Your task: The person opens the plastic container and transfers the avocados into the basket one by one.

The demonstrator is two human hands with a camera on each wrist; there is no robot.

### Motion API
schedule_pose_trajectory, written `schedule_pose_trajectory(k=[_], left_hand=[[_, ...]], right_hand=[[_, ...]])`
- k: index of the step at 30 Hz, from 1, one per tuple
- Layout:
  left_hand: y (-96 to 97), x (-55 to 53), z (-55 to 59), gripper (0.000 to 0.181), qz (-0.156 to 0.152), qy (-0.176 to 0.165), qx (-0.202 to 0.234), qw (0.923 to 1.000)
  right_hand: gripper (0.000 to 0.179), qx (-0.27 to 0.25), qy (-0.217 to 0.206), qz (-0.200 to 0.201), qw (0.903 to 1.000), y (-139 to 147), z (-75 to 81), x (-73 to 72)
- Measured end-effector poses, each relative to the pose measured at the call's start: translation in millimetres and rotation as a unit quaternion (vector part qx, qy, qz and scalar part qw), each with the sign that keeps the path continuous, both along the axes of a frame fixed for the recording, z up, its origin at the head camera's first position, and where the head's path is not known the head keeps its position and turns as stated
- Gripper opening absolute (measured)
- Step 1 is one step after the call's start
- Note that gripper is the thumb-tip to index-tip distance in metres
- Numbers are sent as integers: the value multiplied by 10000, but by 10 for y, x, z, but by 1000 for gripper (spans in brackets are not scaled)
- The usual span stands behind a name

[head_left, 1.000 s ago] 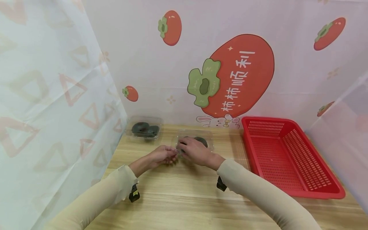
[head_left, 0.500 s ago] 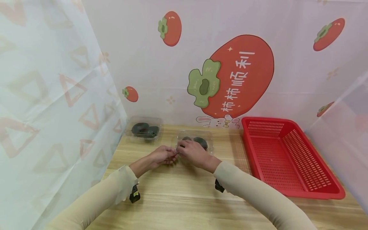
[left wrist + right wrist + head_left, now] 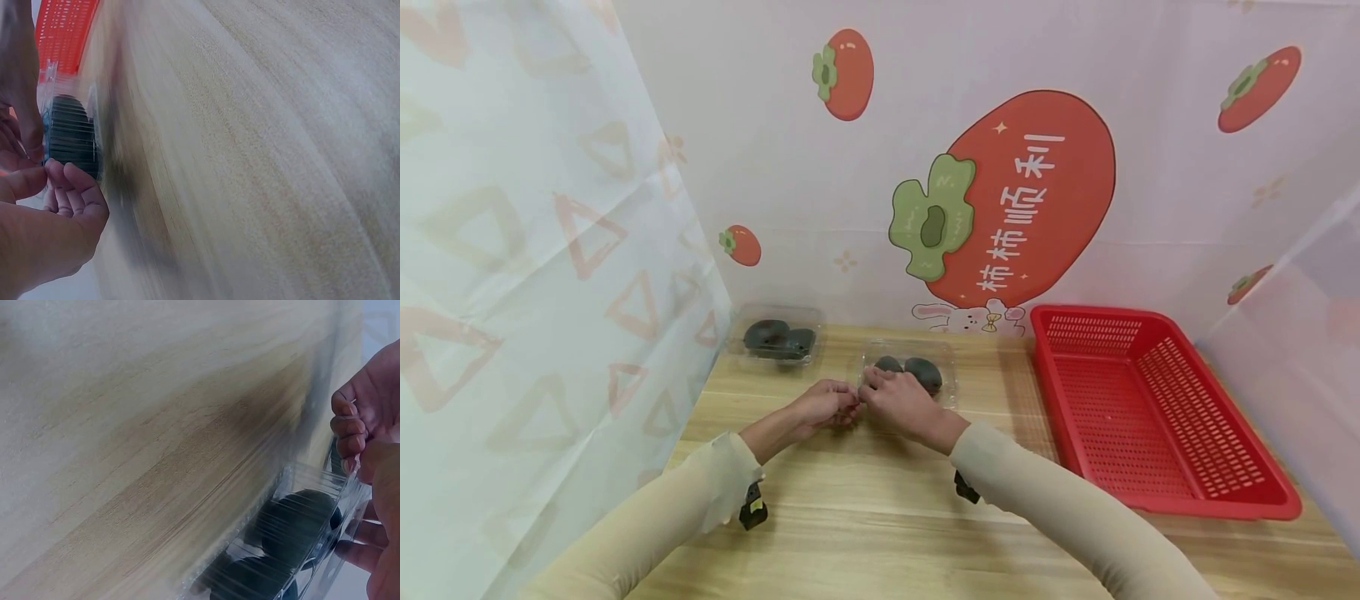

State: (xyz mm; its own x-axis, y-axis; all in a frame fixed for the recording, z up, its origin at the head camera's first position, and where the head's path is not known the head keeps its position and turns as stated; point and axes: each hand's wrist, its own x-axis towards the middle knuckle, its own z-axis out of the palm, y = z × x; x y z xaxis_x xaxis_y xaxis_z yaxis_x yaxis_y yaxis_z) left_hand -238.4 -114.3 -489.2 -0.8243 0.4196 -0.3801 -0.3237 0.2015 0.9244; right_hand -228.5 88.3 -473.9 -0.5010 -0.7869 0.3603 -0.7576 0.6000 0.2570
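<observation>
A clear plastic clamshell box (image 3: 949, 385) lies on the table, holding dark oval fruits (image 3: 922, 375) that look like avocados. Its ribbed side wall shows in the left wrist view, with a dark fruit (image 3: 70, 134) behind it. At the box's near left corner, my left hand (image 3: 820, 406) pinches the rim between thumb and fingertips. My right hand (image 3: 906, 403) grips the same corner from the right, its thumb at the edge and other fingers by the lid. In the right wrist view, two dark fruits (image 3: 301, 520) show through the plastic. The fingers partly hide the corner.
Another clear box (image 3: 811, 354) with dark fruits (image 3: 767, 335) stands at the back left by the wall. A red perforated basket (image 3: 1075, 425) sits on the right. Printed cloth walls (image 3: 760, 150) enclose the wooden table (image 3: 850, 517).
My right hand has shifted slightly left and toward me along the box's edge, uncovering more of the fruits. My left hand has stayed almost in place at the corner.
</observation>
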Motion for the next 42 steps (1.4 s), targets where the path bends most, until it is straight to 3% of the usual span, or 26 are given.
schedule_pose_trajectory(k=[5, 14, 18, 24, 31, 35, 42], left_hand=[[28, -7, -24, 23, 79, 15, -14, 10000], [28, -5, 0, 26, 126, 56, -173, 9998], [14, -6, 25, 26, 60, 56, -237, 9997], [-5, -23, 40, 26, -39, 35, -301, 9995], [-17, -25, 48, 26, -223, 167, -370, 9989], [-20, -13, 64, 26, -208, 161, -451, 9986], [-35, 10, 77, 24, -287, 312, -513, 9978]], right_hand=[[7, 24, 36, -56, 10000, -5, 6, -2], [8, -401, -212, 153, 9989, 23, 4, -13], [3, -490, -526, 234, 9971, 67, -2, -24], [26, -420, -1001, 252, 9938, 168, 29, -43], [40, -770, -1736, 138, 9817, 263, 76, -45], [34, -778, -1700, 217, 9821, 283, 85, -49], [33, -789, -1671, 8, 9828, 345, 104, -48]])
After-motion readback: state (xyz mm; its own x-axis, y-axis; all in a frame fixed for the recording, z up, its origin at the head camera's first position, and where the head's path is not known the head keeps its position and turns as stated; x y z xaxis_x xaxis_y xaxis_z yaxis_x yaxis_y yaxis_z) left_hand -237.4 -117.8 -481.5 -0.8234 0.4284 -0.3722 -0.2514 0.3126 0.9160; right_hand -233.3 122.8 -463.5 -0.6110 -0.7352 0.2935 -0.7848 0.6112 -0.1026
